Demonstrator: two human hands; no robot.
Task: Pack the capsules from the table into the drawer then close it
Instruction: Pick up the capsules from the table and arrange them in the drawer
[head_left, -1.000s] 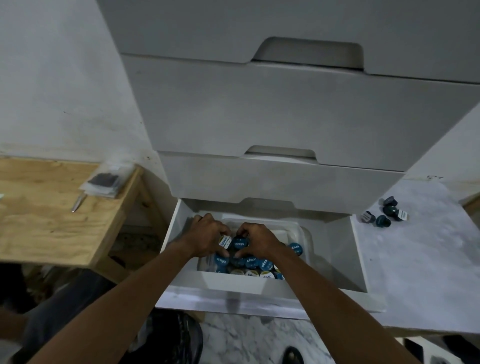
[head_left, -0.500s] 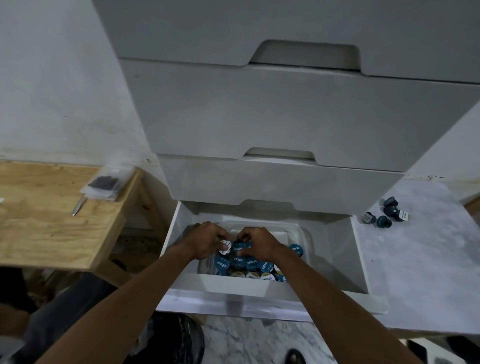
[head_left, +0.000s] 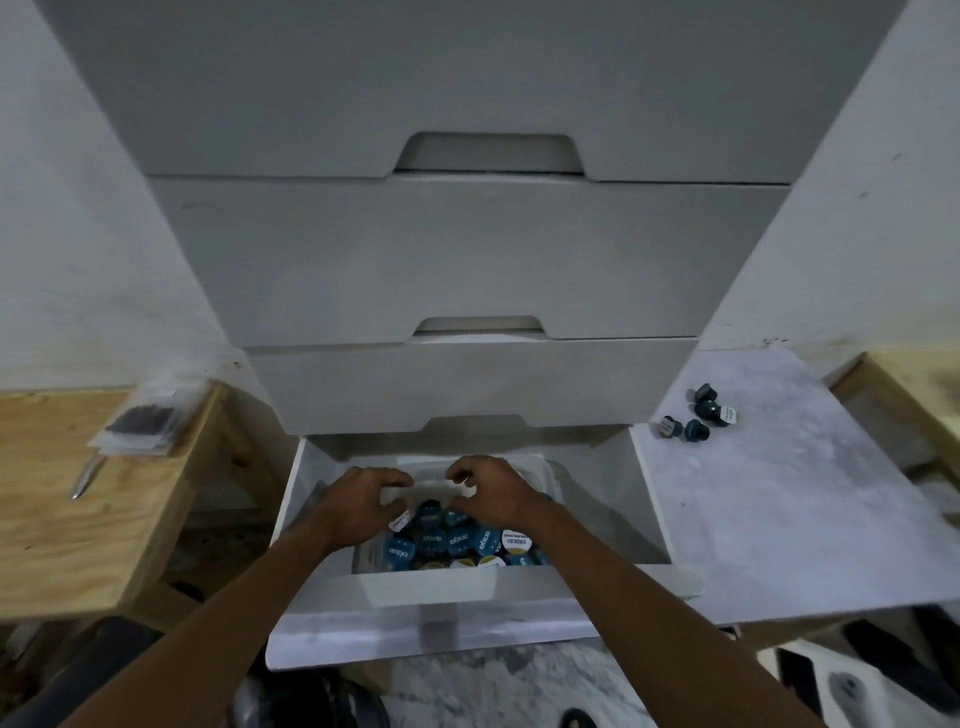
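The bottom drawer (head_left: 644, 499) of the white chest stands open. Inside it sits a clear plastic container (head_left: 363, 556) filled with several blue-lidded capsules (head_left: 441, 540). My left hand (head_left: 358, 506) and my right hand (head_left: 496, 493) are both inside the drawer, above the capsules. Their fingers curl round the two ends of a white plastic strip (head_left: 428, 489), which looks like the container's lid or far edge. Several dark blue capsules (head_left: 696, 415) lie loose on the grey marbled table (head_left: 779, 509) to the right.
Closed drawers (head_left: 467, 260) rise above the open one. On the left a wooden table (head_left: 78, 519) holds a clear bag (head_left: 137, 423) and a pen (head_left: 85, 478). Another wooden surface (head_left: 904, 395) stands at far right. Dark items lie on the floor below.
Both hands have lifted off the capsules and moved slightly back, now gripping the white strip. The view has shifted so the chest sits more central.
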